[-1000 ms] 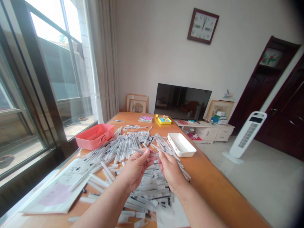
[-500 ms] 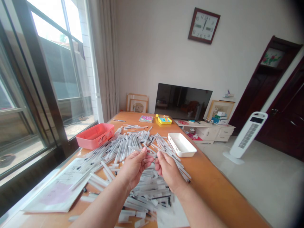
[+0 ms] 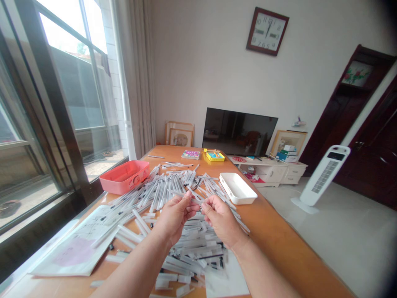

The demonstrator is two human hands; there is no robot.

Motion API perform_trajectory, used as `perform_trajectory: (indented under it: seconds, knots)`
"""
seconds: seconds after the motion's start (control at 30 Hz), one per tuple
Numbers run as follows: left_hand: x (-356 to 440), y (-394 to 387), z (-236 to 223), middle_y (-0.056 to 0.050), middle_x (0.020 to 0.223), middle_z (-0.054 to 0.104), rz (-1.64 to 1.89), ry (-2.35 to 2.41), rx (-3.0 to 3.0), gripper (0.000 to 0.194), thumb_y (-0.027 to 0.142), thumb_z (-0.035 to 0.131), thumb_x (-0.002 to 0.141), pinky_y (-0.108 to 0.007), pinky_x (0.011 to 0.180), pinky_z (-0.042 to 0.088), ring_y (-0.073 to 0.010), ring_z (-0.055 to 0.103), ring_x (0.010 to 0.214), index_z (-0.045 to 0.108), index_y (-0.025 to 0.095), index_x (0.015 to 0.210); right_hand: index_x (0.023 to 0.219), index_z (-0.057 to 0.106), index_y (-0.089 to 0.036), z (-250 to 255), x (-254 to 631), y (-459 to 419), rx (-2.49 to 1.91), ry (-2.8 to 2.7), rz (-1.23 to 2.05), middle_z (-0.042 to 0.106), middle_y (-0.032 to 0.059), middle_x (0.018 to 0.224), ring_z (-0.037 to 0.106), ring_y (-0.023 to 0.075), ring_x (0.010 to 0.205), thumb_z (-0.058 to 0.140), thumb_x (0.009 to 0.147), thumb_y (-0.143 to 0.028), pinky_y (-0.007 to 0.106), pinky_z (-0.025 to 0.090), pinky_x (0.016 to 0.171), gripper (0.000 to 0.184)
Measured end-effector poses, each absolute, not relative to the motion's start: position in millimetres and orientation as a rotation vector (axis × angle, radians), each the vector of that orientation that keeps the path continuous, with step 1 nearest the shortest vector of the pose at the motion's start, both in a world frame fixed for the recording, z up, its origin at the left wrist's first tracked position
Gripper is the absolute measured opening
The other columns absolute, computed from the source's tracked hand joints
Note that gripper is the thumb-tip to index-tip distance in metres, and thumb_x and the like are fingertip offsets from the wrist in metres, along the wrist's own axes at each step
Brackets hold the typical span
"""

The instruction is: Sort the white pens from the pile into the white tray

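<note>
My left hand (image 3: pixel 175 217) and my right hand (image 3: pixel 220 219) are raised above the table, close together. Between their fingertips they pinch a slim clear plastic pen (image 3: pixel 181 194), which runs roughly level across the left hand's fingers to the right hand's. Under and around both hands lies a large loose pile of similar pens (image 3: pixel 198 244), crossing in many directions. The fingers hide the pen's middle section.
The orange wooden table (image 3: pixel 273 236) also holds a pink plastic box (image 3: pixel 124 176), a white rectangular tray (image 3: pixel 237 188), and a printed sheet (image 3: pixel 79 244). A yellow box (image 3: pixel 214 155) and a booklet (image 3: pixel 190 155) lie at the far end. A window runs along the left side.
My hands have drawn closer together, with the right fingertips now reaching the pen in the left hand. The view has tilted slightly, and the pile looks unchanged.
</note>
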State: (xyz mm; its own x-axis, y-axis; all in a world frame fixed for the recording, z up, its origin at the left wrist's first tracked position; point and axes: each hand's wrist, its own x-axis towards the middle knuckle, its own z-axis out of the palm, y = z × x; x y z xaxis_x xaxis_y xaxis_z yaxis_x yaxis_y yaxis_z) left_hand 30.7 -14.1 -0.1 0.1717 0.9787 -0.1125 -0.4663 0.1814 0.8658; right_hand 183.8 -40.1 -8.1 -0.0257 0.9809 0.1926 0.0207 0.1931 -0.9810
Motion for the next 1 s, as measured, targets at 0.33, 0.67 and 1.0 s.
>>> perform_trajectory:
  seconds: [0.33,0.67,1.0]
  knots:
    - [30.5,-12.9,-0.8,-0.009,0.076,0.072,1.216,0.834,0.796,0.029,0.04,0.073,0.083,-0.02,0.062,0.055,-0.0127,0.069,0.068,0.063,0.013,0.085,0.087,0.057,-0.02,-9.2,183.6,-38.7,-1.075,-1.349,1.074,0.06,-0.0017,0.074,0.051,0.0104,0.061,0.065,0.086,-0.052,0.022,0.039,0.055,0.033]
    - [30.5,-12.8,-0.6,-0.007,0.075,0.071,1.229,0.859,0.789,0.03,0.041,0.075,0.081,-0.019,0.061,0.053,-0.0121,0.068,0.066,0.061,0.014,0.084,0.086,0.057,-0.019,-9.6,183.4,-39.0,-1.102,-1.351,1.07,0.061,-0.0017,0.073,0.052,0.0098,0.06,0.065,0.086,-0.049,0.021,0.039,0.054,0.031]
    - [31.3,-15.3,-1.1,-0.008,0.079,0.07,1.223,0.845,0.844,0.035,0.046,0.072,0.082,-0.023,0.065,0.054,-0.0144,0.069,0.071,0.062,0.014,0.093,0.082,0.058,-0.017,-10.2,182.3,-39.0,-1.156,-1.277,1.182,0.063,0.0,0.07,0.048,0.0071,0.051,0.058,0.089,-0.055,0.018,0.031,0.046,0.038]
